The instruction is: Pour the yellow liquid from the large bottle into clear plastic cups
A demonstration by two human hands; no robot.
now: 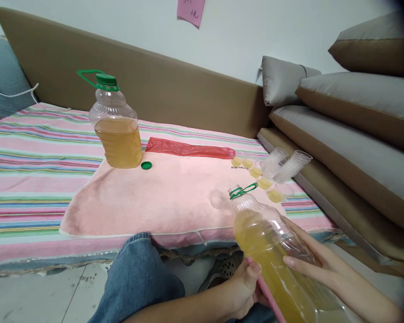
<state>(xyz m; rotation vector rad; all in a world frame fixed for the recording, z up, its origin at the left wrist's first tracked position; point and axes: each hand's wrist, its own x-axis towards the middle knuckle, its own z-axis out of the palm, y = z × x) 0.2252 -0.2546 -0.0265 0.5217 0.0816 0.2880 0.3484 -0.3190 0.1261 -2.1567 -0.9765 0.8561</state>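
A large clear plastic bottle (269, 251) of yellow liquid leans to the left in front of me, with its neck uncapped and a green handle ring around it. My left hand (244, 289) grips its lower left side, where a pink strip (269, 298) runs along the bottle. Around the right side wraps my right hand (311, 260), thumb on the near face. The bottle's mouth is close to a clear cup (218, 198) on the pink cloth (148, 202). Several small cups with yellow liquid (256, 172) stand beyond it.
A second capped bottle (117, 139) stands at the left, beside a loose green cap (146, 165). A red plastic bag (188, 149) lies behind. Stacked clear cups (291, 166) lean near piled cushions (350, 143) on the right. My knee (138, 278) is below the bed edge.
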